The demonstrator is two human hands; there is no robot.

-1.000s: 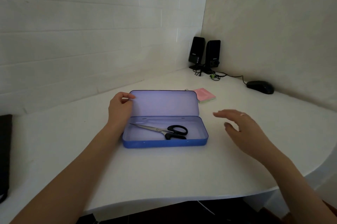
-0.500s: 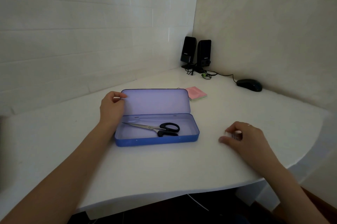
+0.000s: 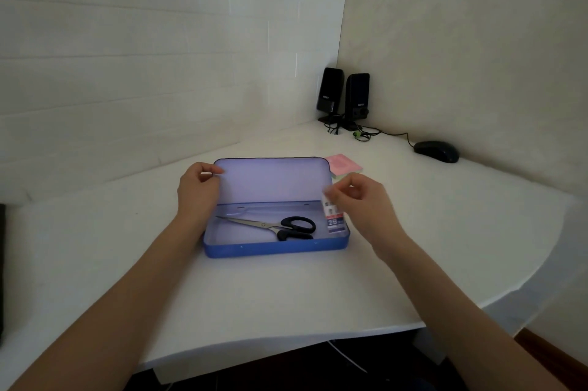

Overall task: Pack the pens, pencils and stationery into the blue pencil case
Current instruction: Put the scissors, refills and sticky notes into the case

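Observation:
The blue pencil case [image 3: 273, 249] lies open on the white desk, lid raised toward the wall. Black-handled scissors [image 3: 280, 226] lie inside it. My left hand [image 3: 199, 191] pinches the lid's upper left corner. My right hand [image 3: 359, 199] holds a small white labelled box [image 3: 334, 219] by its top, upright over the right end of the case; whether its bottom touches the case floor I cannot tell. A pink and green pad of sticky notes [image 3: 345, 164] lies just behind the lid's right corner.
Two black speakers [image 3: 343, 98] with tangled cables stand in the far corner. A black mouse [image 3: 436, 151] sits to the right by the wall. The desk's curved front edge runs close to me. A dark object shows at the left border.
My right hand picked up the small white box from the desk at the right and carried it left to the case's right end. My left hand stayed on the lid.

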